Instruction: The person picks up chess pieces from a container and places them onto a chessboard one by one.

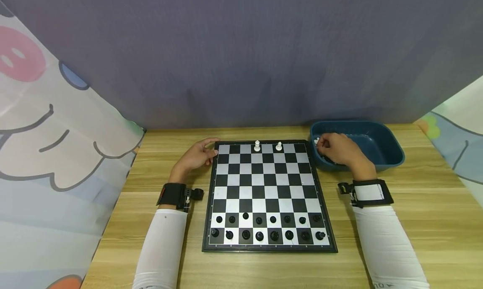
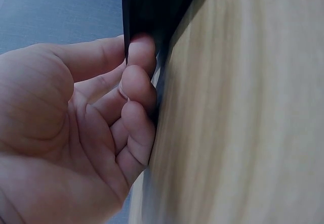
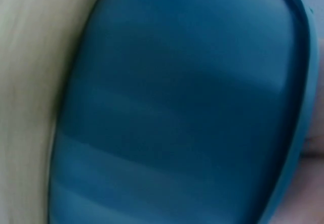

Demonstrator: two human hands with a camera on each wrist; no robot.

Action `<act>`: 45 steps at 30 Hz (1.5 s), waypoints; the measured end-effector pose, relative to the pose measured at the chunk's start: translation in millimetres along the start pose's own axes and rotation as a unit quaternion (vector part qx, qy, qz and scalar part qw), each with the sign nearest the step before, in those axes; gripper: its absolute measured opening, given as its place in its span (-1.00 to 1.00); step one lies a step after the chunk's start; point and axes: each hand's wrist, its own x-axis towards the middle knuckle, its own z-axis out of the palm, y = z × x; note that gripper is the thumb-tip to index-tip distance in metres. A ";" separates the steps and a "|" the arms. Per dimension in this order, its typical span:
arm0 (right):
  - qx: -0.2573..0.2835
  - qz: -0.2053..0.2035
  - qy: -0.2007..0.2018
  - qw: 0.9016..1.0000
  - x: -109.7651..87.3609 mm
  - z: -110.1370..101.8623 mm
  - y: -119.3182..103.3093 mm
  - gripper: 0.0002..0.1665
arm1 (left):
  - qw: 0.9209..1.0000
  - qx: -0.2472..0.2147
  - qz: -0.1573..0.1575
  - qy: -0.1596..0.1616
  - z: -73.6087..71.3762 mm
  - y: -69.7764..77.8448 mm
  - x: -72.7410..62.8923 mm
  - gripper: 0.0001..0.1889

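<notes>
A black-and-white chessboard [image 1: 264,180] lies on the table. My left hand [image 1: 198,155] grips its far left corner, with the thumb on top; in the left wrist view its curled fingers [image 2: 137,87] sit against the board's dark edge [image 2: 152,11]. My right hand [image 1: 339,148] reaches into the left end of a blue plastic bin [image 1: 396,157], fingertips down beside some small white chess pieces [image 1: 317,141]. Whether it pinches a piece I cannot tell; the bin's wall [image 3: 177,107] covers the fingertips in the right wrist view. Two white chess pieces, one [image 1: 257,146] taller than the other [image 1: 279,146], stand on the far row.
Black chess pieces [image 1: 259,236] fill the two rows nearest me. The bin stands against the board's far right corner. A grey upright panel [image 1: 241,62] rises behind the wooden table [image 1: 151,222], and cartoon-printed cloth [image 1: 68,154] hangs at both sides.
</notes>
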 end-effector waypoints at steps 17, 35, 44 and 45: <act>0.004 0.005 0.065 0.998 -14.3 -18.6 -13.0 -0.79 | 1.000 0.002 -0.002 0.005 0.6 0.9 -1.2 -0.44; 0.079 -0.054 0.112 0.989 -6.6 -9.3 -46.8 -0.84 | 1.000 0.002 -0.001 0.000 -0.9 0.4 -1.7 -0.43; 0.091 -0.093 0.129 0.983 1.5 0.8 -69.1 -0.86 | 1.000 -0.002 -0.007 -0.002 -1.3 -0.5 -2.7 -0.43; 0.092 -0.093 0.133 0.982 2.5 2.3 -70.9 -0.87 | 1.000 -0.001 -0.007 -0.002 -1.5 -0.3 -2.7 -0.43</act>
